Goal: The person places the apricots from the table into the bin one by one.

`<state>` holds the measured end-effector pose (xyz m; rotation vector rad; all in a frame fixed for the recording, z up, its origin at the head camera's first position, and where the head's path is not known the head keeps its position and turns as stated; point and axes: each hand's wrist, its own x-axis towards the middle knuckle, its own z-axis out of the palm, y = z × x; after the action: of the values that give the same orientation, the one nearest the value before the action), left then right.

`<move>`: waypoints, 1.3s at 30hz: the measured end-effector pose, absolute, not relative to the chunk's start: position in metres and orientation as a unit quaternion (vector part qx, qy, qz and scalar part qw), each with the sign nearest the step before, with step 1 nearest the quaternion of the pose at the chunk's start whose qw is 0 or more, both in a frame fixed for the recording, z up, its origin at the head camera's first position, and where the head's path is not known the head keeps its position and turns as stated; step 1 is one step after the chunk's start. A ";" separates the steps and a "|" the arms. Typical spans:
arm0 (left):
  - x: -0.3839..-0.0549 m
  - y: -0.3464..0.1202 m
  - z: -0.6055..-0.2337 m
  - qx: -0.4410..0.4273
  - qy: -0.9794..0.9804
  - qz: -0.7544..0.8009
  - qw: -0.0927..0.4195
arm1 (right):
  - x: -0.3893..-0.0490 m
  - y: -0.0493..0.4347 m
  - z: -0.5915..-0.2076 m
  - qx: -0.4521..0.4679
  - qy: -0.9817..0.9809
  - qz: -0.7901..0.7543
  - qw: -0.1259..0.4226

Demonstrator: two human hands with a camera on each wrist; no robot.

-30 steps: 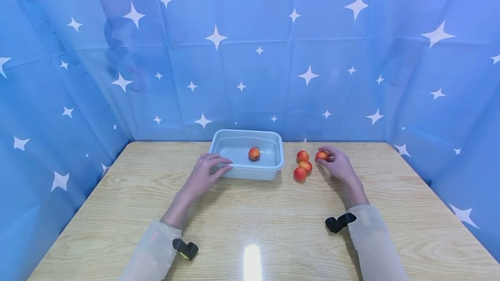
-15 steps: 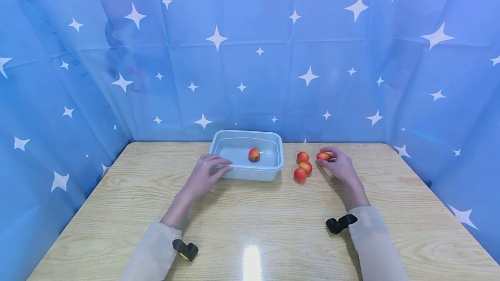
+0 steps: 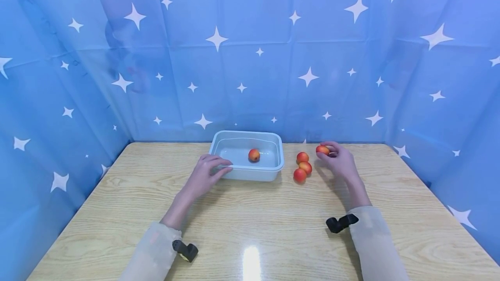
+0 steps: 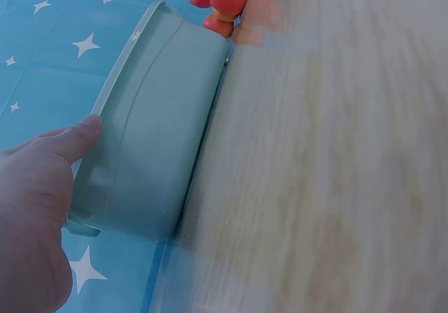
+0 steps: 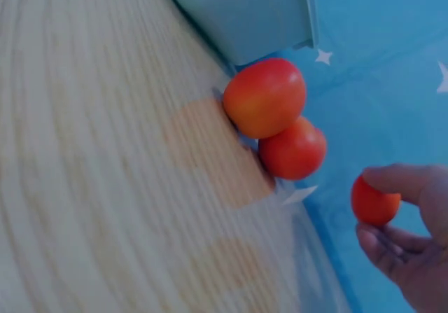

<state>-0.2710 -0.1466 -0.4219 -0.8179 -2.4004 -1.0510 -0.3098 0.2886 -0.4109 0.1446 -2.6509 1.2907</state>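
A pale blue plastic basin (image 3: 255,173) stands upright at the far side of the wooden table (image 3: 250,216), left of the loose fruit. Inside it lies a single red-and-yellow fruit (image 3: 254,155), resting on the floor slightly right of the middle, a dark spot on its near side. The left hand (image 3: 202,174) pinches the basin's near rim at the left corner, its thumb on the outside of the wall and its fingers reaching over the rim.

To the right of the basin, three red fruits bunch together on the table: a far one (image 3: 302,157), a middle one (image 3: 305,168) set slightly right, and a near one (image 3: 300,175). Farther right, the right hand (image 3: 341,159) holds another fruit (image 3: 322,150) between thumb and curled fingers, just clear of the tabletop. A blue curtain (image 3: 269,66) with white stars hangs behind the table.
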 end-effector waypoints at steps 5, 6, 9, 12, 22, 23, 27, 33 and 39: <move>-0.271 -0.146 -0.422 -0.292 -0.857 -0.375 0.197 | -0.311 0.284 -0.405 0.065 -0.892 0.433 0.116; -0.271 -0.146 -0.422 -0.293 -0.857 -0.375 0.198 | -0.311 0.283 -0.404 0.069 -0.891 0.433 0.120; -0.271 -0.146 -0.422 -0.293 -0.857 -0.375 0.199 | -0.310 0.279 -0.400 0.080 -0.887 0.436 0.129; -0.272 -0.147 -0.422 -0.293 -0.857 -0.375 0.200 | -0.310 0.273 -0.395 0.090 -0.883 0.440 0.138; -0.271 -0.147 -0.422 -0.296 -0.855 -0.375 0.202 | -0.308 0.258 -0.384 0.117 -0.870 0.455 0.154; -0.271 -0.146 -0.421 -0.297 -0.854 -0.375 0.203 | -0.308 0.256 -0.383 0.118 -0.869 0.454 0.157; -0.271 -0.146 -0.422 -0.301 -0.851 -0.375 0.210 | -0.306 0.248 -0.379 0.125 -0.866 0.454 0.170; -0.271 -0.146 -0.423 -0.302 -0.852 -0.371 0.213 | -0.306 0.237 -0.378 0.143 -0.855 0.466 0.178; -0.270 -0.146 -0.422 -0.303 -0.851 -0.373 0.211 | -0.304 0.224 -0.375 0.156 -0.852 0.464 0.183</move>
<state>-0.2704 -0.1463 -0.4216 -0.8423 -2.3655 -1.0370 -0.3043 0.2240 -0.3746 0.4391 -2.4052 1.3100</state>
